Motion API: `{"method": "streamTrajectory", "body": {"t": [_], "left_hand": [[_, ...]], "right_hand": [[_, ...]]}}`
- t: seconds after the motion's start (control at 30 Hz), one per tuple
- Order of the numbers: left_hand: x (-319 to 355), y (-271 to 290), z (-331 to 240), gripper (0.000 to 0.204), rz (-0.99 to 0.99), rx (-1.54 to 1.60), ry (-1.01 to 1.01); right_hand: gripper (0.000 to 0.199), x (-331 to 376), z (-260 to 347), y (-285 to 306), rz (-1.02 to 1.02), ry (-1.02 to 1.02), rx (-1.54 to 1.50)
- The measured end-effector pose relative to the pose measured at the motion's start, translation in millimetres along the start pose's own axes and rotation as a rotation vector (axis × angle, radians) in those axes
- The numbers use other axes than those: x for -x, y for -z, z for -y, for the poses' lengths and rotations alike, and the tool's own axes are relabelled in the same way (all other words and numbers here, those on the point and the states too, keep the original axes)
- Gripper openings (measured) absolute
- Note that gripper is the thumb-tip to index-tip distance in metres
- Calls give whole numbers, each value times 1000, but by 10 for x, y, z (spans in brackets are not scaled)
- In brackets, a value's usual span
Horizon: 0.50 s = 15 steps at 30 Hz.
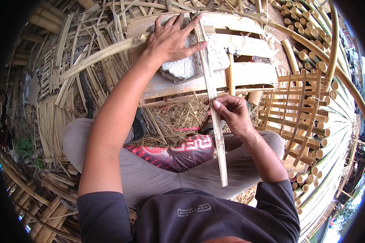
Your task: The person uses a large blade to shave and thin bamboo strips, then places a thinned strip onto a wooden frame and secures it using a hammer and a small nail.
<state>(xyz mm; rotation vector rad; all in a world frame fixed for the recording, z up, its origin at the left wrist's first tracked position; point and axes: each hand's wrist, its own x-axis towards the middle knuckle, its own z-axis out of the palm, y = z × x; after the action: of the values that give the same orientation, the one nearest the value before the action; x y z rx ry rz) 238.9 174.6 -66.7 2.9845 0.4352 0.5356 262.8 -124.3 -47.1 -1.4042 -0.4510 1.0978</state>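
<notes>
The wooden pallet [247, 75] lies straight ahead of the person's crossed legs, with loose straw [176, 119] between the two. On the pallet rests a flat stone [182, 67], and on the stone a long bamboo strip [211, 93] that runs back toward the person's lap. Left of the pallet lie piled bamboo slats [56, 109]. Right of it stands a bamboo lattice [300, 113], with stacked bamboo poles [312, 52] beyond.
</notes>
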Motion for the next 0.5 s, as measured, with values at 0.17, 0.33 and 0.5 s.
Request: {"method": "streamTrajectory", "body": {"t": [0.17,0.33,0.5], "left_hand": [[-10,8,4,92,15,-22,-4],[-10,-18,16,91,-4,-8,-8],[-12,-34,26,91,-13,-11,-18]], "right_hand": [[12,-30,-13,24,29,35,30],[10,-43,-9,66,70,22,67],[10,-45,-37,63,72,7,39]]}}
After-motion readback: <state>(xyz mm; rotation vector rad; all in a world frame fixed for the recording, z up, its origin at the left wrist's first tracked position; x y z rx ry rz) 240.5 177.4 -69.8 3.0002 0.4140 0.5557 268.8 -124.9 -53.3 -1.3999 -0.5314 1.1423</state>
